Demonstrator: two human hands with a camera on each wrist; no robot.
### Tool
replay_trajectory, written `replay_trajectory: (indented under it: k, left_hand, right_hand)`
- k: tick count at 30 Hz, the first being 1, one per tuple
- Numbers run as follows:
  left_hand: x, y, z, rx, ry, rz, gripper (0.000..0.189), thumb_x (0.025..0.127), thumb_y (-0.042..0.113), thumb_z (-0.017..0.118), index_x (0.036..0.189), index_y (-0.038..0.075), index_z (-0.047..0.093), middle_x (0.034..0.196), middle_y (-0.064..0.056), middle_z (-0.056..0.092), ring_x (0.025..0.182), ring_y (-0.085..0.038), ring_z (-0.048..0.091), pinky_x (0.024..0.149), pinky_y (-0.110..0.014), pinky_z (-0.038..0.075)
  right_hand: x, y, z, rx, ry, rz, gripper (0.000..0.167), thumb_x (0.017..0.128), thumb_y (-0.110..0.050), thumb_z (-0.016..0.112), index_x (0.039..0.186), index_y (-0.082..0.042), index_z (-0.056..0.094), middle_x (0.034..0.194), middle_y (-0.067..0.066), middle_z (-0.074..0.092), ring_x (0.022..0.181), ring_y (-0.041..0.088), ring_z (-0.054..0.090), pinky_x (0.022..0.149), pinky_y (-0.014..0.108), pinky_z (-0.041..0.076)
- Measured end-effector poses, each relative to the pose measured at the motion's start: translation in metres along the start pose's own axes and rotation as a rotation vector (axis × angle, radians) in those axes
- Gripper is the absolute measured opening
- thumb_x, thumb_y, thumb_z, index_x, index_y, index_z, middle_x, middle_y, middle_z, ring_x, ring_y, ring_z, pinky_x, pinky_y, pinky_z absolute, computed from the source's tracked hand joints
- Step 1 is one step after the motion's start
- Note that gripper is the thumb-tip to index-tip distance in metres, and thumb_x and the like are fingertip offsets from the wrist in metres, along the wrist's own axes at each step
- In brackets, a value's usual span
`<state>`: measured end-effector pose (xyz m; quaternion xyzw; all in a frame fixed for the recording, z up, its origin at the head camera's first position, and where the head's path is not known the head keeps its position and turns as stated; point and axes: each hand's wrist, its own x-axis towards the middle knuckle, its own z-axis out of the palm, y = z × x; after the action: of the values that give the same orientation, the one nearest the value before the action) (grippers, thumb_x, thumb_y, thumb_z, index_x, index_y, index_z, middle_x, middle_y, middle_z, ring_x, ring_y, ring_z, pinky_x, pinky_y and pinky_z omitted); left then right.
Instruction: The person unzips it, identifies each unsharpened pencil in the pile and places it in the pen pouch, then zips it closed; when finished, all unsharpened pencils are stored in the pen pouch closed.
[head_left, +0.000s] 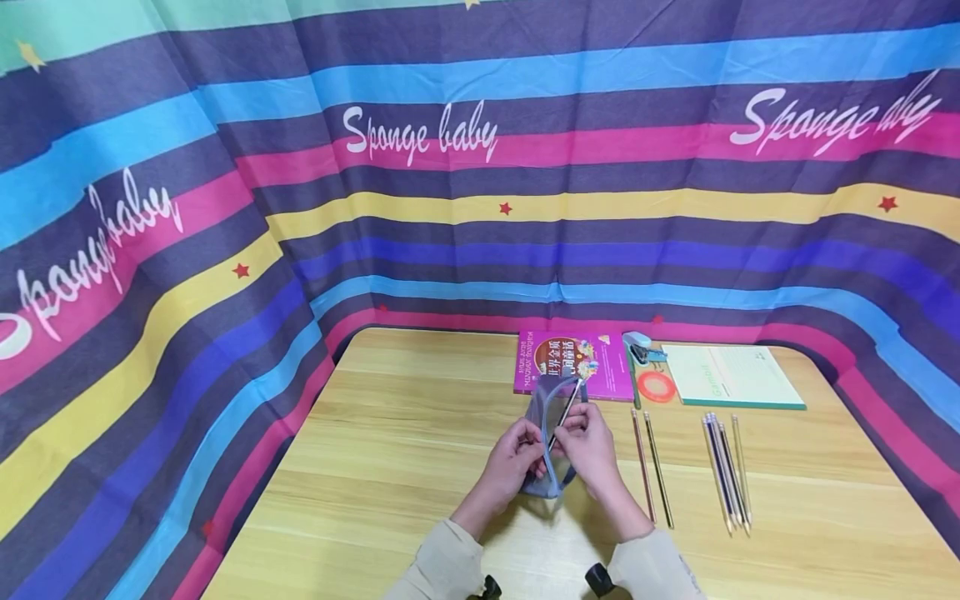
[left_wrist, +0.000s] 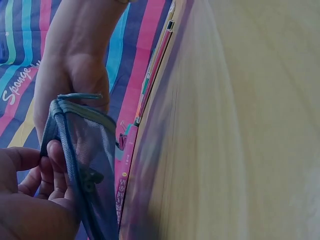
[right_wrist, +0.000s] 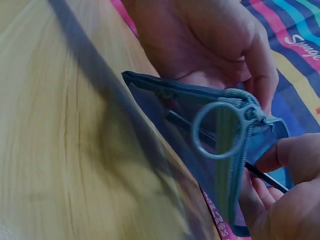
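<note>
A striped cloth printed "Sponge baby" surrounds my wood-grain table, hanging behind its far edge and along its sides. I have a blue-grey mesh zip pouch raised above the middle of the table, its mouth gaping. My left hand has its fingers curled, thumb and fingertips pinching the pouch's rim. My right hand has thumb and fingers closed around a dark pencil, which slants through the mouth, part of it showing behind the mesh in the right wrist view. A pale blue pull ring dangles from the zip. Through the mesh in the left wrist view I see dark shapes low in the pouch, too dim to name.

Against the table's far edge lies a purple book, partly hidden by the pouch; beside it are a blue stapler and an orange ring, then a pale green notebook towards the far right corner. Nearer the right edge lie two separate pencils and a pencil bundle, overlapping too much to count surely. My sleeves and the table's near edge are cut off
</note>
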<state>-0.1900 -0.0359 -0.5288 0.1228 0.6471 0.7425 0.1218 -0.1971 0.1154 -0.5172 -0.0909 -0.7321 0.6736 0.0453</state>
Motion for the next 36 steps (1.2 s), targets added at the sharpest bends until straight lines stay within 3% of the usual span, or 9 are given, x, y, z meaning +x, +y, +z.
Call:
replay_trajectory:
  k: [5, 8, 13, 18, 22, 30, 36]
  left_hand:
    - [0.001, -0.003, 0.000, -0.012, 0.039, 0.022, 0.015, 0.097, -0.003, 0.056, 0.107, -0.012, 0.049, 0.080, 0.001, 0.053, 0.064, -0.008, 0.055, 0.059, -0.018, 0.052]
    - [0.000, -0.004, 0.002, 0.019, 0.028, 0.020, 0.014, 0.096, -0.004, 0.056, 0.105, -0.011, 0.049, 0.080, 0.001, 0.053, 0.064, -0.008, 0.054, 0.058, -0.017, 0.051]
    - [0.002, -0.006, 0.006, 0.177, 0.000, -0.008, 0.009, 0.091, -0.005, 0.061, 0.096, -0.004, 0.053, 0.077, 0.002, 0.054, 0.059, -0.009, 0.054, 0.052, -0.018, 0.048]
    - [0.005, -0.004, 0.009, 0.360, 0.008, -0.033, 0.011, 0.093, 0.002, 0.065, 0.091, 0.003, 0.054, 0.069, 0.002, 0.053, 0.051, -0.011, 0.053, 0.048, -0.019, 0.047]
    - [0.007, -0.001, 0.008, 0.432, 0.000, -0.026, 0.012, 0.095, 0.007, 0.065, 0.090, 0.007, 0.054, 0.066, 0.000, 0.056, 0.051, -0.011, 0.055, 0.048, -0.021, 0.050]
    - [0.006, -0.004, 0.003, 0.387, -0.031, 0.010, 0.011, 0.099, 0.005, 0.061, 0.092, 0.003, 0.053, 0.075, 0.000, 0.054, 0.055, -0.011, 0.056, 0.050, -0.020, 0.051]
    - [0.008, -0.006, 0.002, 0.327, -0.038, 0.022, 0.012, 0.101, 0.007, 0.061, 0.094, 0.002, 0.053, 0.077, -0.001, 0.055, 0.056, -0.012, 0.056, 0.051, -0.019, 0.050]
  right_hand:
    - [-0.001, 0.004, 0.001, 0.002, -0.028, 0.043, 0.036, 0.090, 0.011, 0.063, 0.122, 0.007, 0.049, 0.095, 0.014, 0.062, 0.068, 0.016, 0.064, 0.065, 0.034, 0.065]
    - [0.000, 0.010, 0.002, -0.029, -0.050, 0.043, 0.031, 0.090, 0.010, 0.063, 0.119, 0.008, 0.052, 0.091, 0.013, 0.062, 0.068, 0.016, 0.063, 0.063, 0.032, 0.064]
    - [0.003, 0.023, 0.003, -0.063, -0.081, 0.059, 0.024, 0.090, 0.008, 0.060, 0.113, 0.007, 0.055, 0.088, 0.012, 0.059, 0.069, 0.018, 0.060, 0.058, 0.029, 0.060]
    - [0.006, 0.032, 0.001, -0.026, -0.108, 0.108, 0.023, 0.089, 0.008, 0.054, 0.112, 0.006, 0.053, 0.089, 0.010, 0.057, 0.071, 0.017, 0.058, 0.057, 0.028, 0.058]
    - [0.006, 0.032, -0.001, 0.005, -0.126, 0.108, 0.024, 0.090, 0.008, 0.053, 0.114, 0.007, 0.053, 0.088, 0.009, 0.057, 0.069, 0.016, 0.059, 0.057, 0.028, 0.059]
    - [0.006, 0.031, -0.004, 0.036, -0.180, 0.099, 0.030, 0.092, 0.010, 0.057, 0.122, 0.014, 0.057, 0.091, 0.012, 0.063, 0.071, 0.018, 0.064, 0.062, 0.033, 0.064]
    - [0.009, 0.032, -0.007, -0.029, -0.272, 0.104, 0.030, 0.096, 0.008, 0.053, 0.125, 0.013, 0.059, 0.091, 0.012, 0.066, 0.072, 0.018, 0.067, 0.065, 0.035, 0.064]
